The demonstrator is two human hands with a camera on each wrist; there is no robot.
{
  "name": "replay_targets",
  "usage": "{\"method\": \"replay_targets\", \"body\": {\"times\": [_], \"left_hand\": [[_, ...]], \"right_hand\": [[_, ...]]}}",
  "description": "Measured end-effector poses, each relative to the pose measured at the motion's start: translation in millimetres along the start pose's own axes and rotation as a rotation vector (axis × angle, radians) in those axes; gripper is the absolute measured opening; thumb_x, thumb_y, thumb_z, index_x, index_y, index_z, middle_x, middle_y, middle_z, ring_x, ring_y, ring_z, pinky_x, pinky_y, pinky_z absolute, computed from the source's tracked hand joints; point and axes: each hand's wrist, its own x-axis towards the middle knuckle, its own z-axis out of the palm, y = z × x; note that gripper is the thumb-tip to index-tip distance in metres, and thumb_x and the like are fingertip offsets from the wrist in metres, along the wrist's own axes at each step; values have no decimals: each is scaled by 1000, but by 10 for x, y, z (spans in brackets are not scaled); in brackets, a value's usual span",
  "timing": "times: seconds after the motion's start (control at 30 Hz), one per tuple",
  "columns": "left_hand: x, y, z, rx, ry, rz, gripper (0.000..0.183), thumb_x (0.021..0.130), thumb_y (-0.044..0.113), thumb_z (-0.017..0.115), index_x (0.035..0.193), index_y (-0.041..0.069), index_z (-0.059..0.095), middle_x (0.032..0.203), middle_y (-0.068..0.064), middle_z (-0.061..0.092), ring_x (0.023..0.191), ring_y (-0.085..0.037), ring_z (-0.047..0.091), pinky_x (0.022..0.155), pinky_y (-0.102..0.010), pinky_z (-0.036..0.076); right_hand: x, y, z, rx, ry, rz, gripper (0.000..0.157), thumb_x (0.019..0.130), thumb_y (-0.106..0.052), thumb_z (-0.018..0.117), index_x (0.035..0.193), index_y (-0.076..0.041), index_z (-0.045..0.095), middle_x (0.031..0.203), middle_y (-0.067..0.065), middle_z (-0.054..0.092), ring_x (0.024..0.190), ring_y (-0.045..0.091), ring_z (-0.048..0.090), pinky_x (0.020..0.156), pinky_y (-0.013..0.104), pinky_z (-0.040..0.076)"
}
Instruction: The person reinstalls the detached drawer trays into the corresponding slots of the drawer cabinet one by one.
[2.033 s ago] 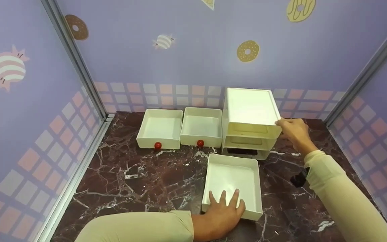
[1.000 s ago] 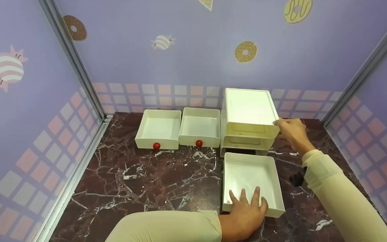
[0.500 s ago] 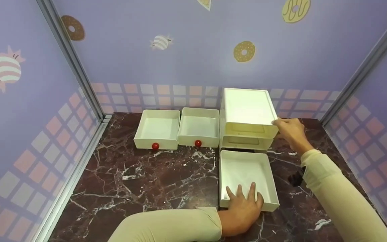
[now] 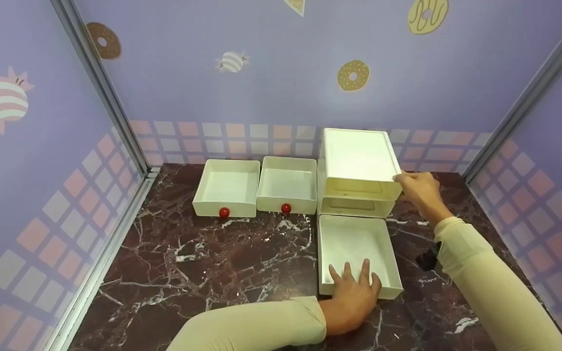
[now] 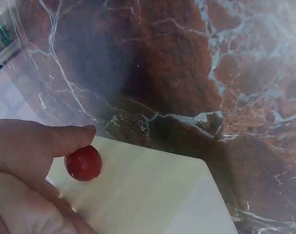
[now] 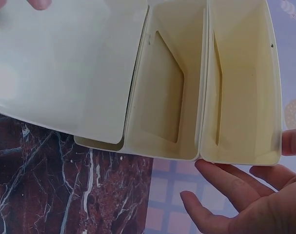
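Observation:
My left hand [image 4: 351,300] grips the front wall of a shallow white drawer [image 4: 351,236], fingers spread over the wall into the inside. Its thumb rests by the drawer's red round knob [image 5: 83,163] in the left wrist view. The drawer's back end is at the lowest opening of a white cabinet [image 4: 359,153]; in the right wrist view it covers most of that opening. Above it, the cabinet's middle compartment [image 6: 160,92] and top compartment [image 6: 243,92] are bare. My right hand [image 4: 422,192] holds the cabinet's upper front right corner, thumb on top and fingers along the side.
Two more white drawers with red knobs, a left one [image 4: 230,183] and a right one [image 4: 288,180], stand side by side left of the cabinet. All rest on a dark marbled tabletop [image 4: 188,273]. A patterned purple wall [image 4: 281,92] rises close behind, with side walls left and right.
My left hand has brought the drawer rightward in front of the cabinet, then pushed it back to the lowest opening. My right hand keeps its hold on the corner.

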Motion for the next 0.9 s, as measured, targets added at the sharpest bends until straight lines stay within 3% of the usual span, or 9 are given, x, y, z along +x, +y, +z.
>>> {"method": "replay_targets", "body": {"times": [0.23,0.6,0.73,0.9], "left_hand": [[78,3,47,-27,31,-27,47,105,36,47,151,36,42,166,2,34,140,-37,50,103,-69,44],[235,-98,109,-9,49,-34,52,101,30,56,151,35,41,167,0,32,141,-37,49,103,-68,44],[321,-152,151,19,97,-25,54,98,35,62,149,34,43,166,-1,34,139,-37,51,101,-67,46],[384,-226,200,8,165,-7,47,102,28,53,148,30,46,165,-1,37,142,-33,49,103,-64,47]], "right_hand": [[7,10,0,0,10,-23,56,97,-35,58,142,-3,58,137,22,63,102,36,75,72,30,63],[-2,10,-3,-20,15,-27,55,96,-36,58,141,-6,60,136,20,65,101,34,75,71,29,62],[3,23,-2,-14,19,-47,53,96,-36,58,141,-6,61,133,21,67,99,34,75,68,28,62],[9,29,3,-7,20,-56,53,96,-36,58,140,-6,60,130,23,67,95,33,76,65,28,62]]}}
